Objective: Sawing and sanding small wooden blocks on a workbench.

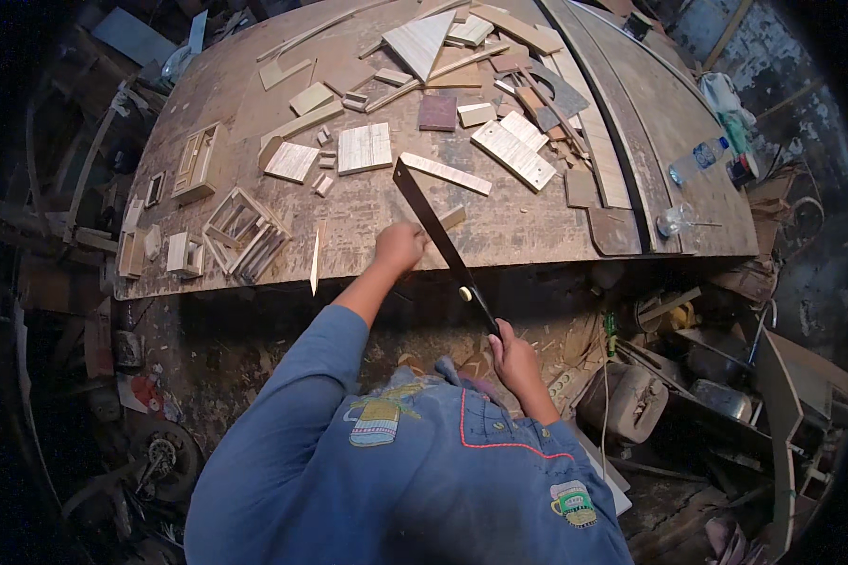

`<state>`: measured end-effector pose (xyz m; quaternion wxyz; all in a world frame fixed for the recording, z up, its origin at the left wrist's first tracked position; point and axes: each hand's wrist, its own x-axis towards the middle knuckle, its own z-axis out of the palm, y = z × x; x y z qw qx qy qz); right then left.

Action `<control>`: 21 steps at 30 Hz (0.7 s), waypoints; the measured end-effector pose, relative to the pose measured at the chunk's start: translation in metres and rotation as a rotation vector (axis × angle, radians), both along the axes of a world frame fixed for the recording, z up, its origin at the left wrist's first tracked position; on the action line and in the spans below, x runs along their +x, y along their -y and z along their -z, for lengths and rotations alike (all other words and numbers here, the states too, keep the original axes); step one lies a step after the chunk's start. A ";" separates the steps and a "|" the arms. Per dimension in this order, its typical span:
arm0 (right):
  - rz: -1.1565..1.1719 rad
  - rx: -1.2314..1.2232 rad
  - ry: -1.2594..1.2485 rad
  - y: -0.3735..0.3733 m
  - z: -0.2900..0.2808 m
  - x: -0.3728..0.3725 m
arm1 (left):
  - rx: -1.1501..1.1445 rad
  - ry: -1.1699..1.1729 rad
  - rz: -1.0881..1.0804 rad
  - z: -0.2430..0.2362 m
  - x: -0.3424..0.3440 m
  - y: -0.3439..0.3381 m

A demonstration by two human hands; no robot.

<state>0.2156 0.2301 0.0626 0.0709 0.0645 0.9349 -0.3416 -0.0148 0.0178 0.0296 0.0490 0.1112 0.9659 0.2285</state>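
Observation:
My right hand (515,356) is closed round the handle of a handsaw (432,221), below the front edge of the workbench (537,240). The long dark blade slants up and left over the bench edge. My left hand (400,247) is closed on a small strip of wood (452,219) at the bench edge, just left of the blade. The blade passes across this strip in view; whether its teeth touch the wood I cannot tell. A pale pointed sliver of wood (318,259) lies left of my left hand, its tip past the edge.
Small wooden frames (245,234) and an open box (198,163) sit at the bench's left. Several offcuts (365,148) lie farther back. Plastic bottles (699,160) stand at the right, beyond a dark groove. A grey jerrycan (624,403) is on the cluttered floor below right.

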 end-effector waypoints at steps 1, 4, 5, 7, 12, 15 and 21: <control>-0.014 -0.002 -0.008 -0.001 0.001 0.001 | -0.001 0.001 -0.004 -0.001 -0.007 0.005; 0.000 0.019 0.059 -0.001 -0.005 0.003 | 0.052 0.221 0.060 -0.010 -0.018 0.010; -0.005 0.019 0.060 0.000 -0.006 0.001 | 0.039 0.205 0.027 -0.010 -0.019 0.010; 0.004 0.043 0.057 0.002 -0.006 -0.002 | 0.027 0.191 -0.009 -0.008 -0.017 0.008; -0.006 0.056 0.057 0.001 -0.001 0.000 | 0.126 0.057 -0.127 -0.002 -0.002 0.002; 0.002 0.129 0.082 0.007 -0.005 -0.004 | 0.049 0.055 -0.133 -0.004 -0.005 0.000; 0.027 0.107 0.125 0.013 -0.011 -0.006 | 0.052 0.019 -0.064 -0.009 -0.002 -0.002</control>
